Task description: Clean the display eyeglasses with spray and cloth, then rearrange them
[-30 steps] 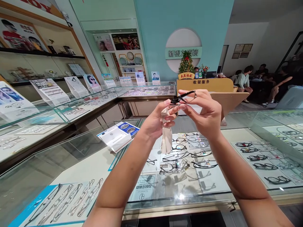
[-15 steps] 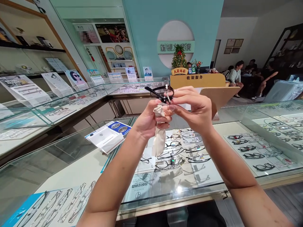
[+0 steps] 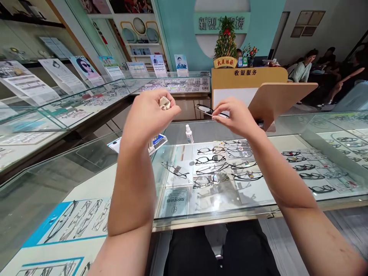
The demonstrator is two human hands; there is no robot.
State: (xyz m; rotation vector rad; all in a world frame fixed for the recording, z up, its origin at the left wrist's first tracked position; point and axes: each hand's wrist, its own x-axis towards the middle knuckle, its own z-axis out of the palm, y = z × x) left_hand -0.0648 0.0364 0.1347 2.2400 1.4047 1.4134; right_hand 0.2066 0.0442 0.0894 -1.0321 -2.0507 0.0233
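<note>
My left hand [image 3: 152, 113] is closed around a crumpled cream cloth [image 3: 164, 102], raised above the glass counter. To its right, my right hand [image 3: 234, 117] pinches a pair of dark-framed glasses [image 3: 204, 109] between thumb and fingers; part of the frame is hidden behind the fingers. The two hands are apart. A small white bottle [image 3: 189, 134] stands upright on the counter between and below them. Under the glass lie several rows of eyeglasses [image 3: 211, 159].
The glass counter's front edge [image 3: 215, 221] runs in front of my legs. A blue and white leaflet [image 3: 158, 142] lies partly behind my left wrist. A tilted wooden board [image 3: 281, 100] stands beyond my right hand. People sit at the far right.
My hands have moved apart, the left keeping the cloth and the right keeping the glasses. The white bottle now shows between them. The view has tipped downward.
</note>
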